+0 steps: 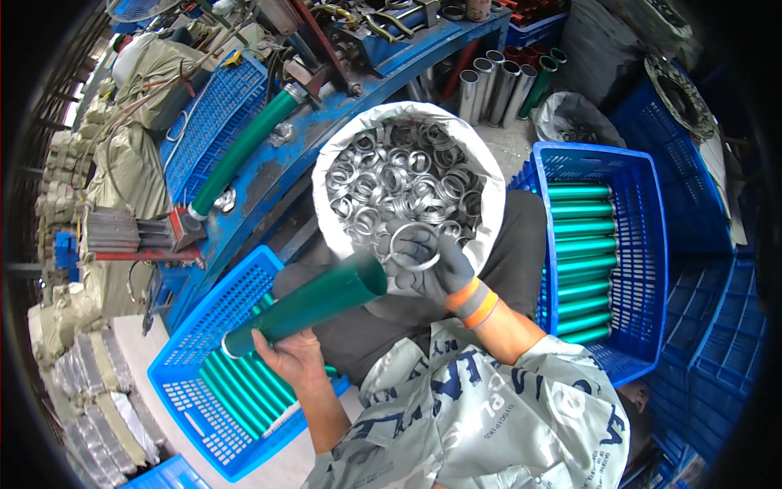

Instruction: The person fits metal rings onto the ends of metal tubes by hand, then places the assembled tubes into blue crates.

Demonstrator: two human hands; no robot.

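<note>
My left hand [295, 359], bare, is closed around the lower part of a green metal tube [314, 300]. The tube slants up to the right; its dark round mouth faces my right hand, and a pale band rims its lower end. My right hand [446, 275], in a grey glove with an orange-edged cuff, grips a silver metal ring [416, 268] just beside that mouth. Ring and tube look apart. Beyond both hands stands a white sack [490, 175] with many loose silver rings [399, 181] inside.
A blue crate [175, 399] of green tubes is at my left, another blue crate [643, 244] at my right. A blue workbench [269, 187] carries a clamped green tube [244, 151]. Bare silver tubes [503, 90] stand behind the sack.
</note>
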